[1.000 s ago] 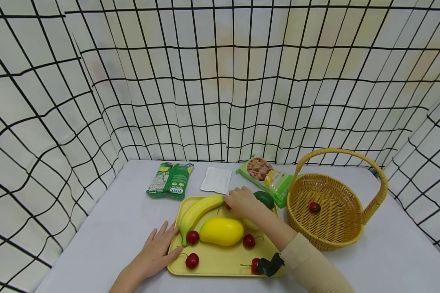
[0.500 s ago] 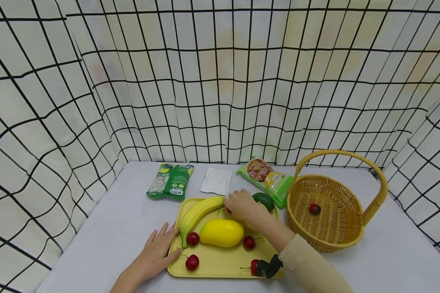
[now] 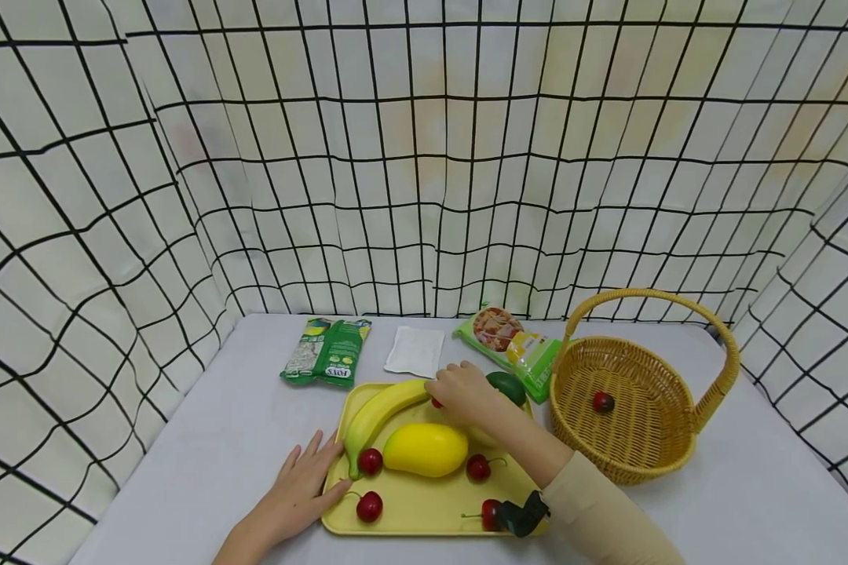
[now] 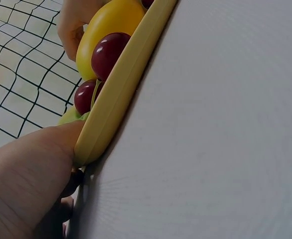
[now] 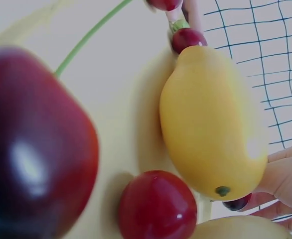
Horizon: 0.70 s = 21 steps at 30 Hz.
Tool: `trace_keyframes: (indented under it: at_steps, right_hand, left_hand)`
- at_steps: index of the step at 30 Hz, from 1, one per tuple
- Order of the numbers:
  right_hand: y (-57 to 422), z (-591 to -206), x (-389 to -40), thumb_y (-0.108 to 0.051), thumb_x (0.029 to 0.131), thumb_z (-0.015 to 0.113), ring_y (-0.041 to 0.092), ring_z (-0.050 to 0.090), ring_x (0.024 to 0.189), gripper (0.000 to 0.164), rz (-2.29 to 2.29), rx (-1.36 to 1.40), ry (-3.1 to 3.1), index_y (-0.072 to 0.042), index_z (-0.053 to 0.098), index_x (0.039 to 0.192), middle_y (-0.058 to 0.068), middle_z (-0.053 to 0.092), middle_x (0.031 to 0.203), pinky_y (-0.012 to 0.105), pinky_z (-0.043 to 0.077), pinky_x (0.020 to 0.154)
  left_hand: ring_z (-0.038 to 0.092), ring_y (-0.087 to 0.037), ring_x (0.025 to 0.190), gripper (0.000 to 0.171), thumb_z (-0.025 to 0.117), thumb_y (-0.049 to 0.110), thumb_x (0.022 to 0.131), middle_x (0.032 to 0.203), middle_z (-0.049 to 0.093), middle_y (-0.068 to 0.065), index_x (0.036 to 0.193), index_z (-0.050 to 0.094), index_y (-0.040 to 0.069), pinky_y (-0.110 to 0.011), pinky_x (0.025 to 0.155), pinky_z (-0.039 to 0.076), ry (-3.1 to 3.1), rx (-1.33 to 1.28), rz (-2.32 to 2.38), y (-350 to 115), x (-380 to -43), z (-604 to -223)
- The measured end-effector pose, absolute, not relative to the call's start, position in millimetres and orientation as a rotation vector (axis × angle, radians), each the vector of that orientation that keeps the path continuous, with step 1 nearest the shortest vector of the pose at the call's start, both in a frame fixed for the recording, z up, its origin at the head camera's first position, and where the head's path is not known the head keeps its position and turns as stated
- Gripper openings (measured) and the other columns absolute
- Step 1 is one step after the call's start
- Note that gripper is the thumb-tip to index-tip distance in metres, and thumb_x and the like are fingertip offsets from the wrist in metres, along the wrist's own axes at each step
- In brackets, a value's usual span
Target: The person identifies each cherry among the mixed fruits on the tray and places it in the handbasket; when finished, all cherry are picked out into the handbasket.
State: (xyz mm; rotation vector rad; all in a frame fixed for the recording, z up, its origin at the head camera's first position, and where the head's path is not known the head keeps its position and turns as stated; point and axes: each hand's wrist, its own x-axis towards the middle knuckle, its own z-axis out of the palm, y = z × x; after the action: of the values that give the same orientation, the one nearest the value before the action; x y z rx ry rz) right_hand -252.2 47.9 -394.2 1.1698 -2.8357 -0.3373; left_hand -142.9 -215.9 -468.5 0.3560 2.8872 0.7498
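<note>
My right hand (image 3: 462, 396) reaches over the far side of the yellow tray (image 3: 424, 522), fingers curled down around a cherry (image 3: 436, 402) that mostly hides beneath them. The right wrist view shows this dark cherry (image 5: 237, 202) by the fingers, behind the mango (image 5: 211, 124). Fingers extended, my left hand (image 3: 293, 494) rests at the tray's left edge, its thumb touching the rim. Beside it lie a banana (image 3: 378, 420) and two cherries, one (image 3: 371, 461) against the banana and one (image 3: 370, 507) nearer the front. The mango (image 3: 425, 450) lies mid-tray.
Two more cherries, one (image 3: 478, 468) and another (image 3: 491, 515), lie on the tray's right side; a green avocado-like fruit (image 3: 506, 387) lies behind. A wicker basket (image 3: 561, 428) holds a cherry (image 3: 603, 402). Behind are a green packet (image 3: 328, 351), white square (image 3: 414, 351) and snack bag (image 3: 512, 345).
</note>
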Motion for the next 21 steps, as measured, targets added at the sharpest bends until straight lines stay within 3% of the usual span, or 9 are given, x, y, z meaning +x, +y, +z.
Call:
trace_keyframes:
  at_steps: [13,21]
  right_hand:
    - [48,-370,-242,-0.03,0.086,0.064,0.016,0.056,0.082,0.025,-0.386,1.191,-2.66,-0.018,0.061,0.107,-0.001,0.06,0.089,0.029,0.046,0.073]
    - [62,-357,-235,-0.03,0.083,0.068,0.014,0.056,0.076,0.02,-0.287,1.197,-2.53,-0.017,0.062,0.097,-0.003,0.058,0.082,0.029,0.047,0.07]
  left_hand:
    - [0.012,-0.038,0.136,0.074,0.048,0.055,0.088,0.145,0.03,-0.017,0.138,0.037,0.001,-0.056,0.106,0.003,2.88,0.349,0.777,-217,-142,-469]
    - [0.013,-0.036,0.136,0.07,0.047,0.053,0.089,0.145,0.031,-0.016,0.138,0.039,0.002,-0.055,0.107,0.004,2.901,0.392,0.791,-217,-143,-470]
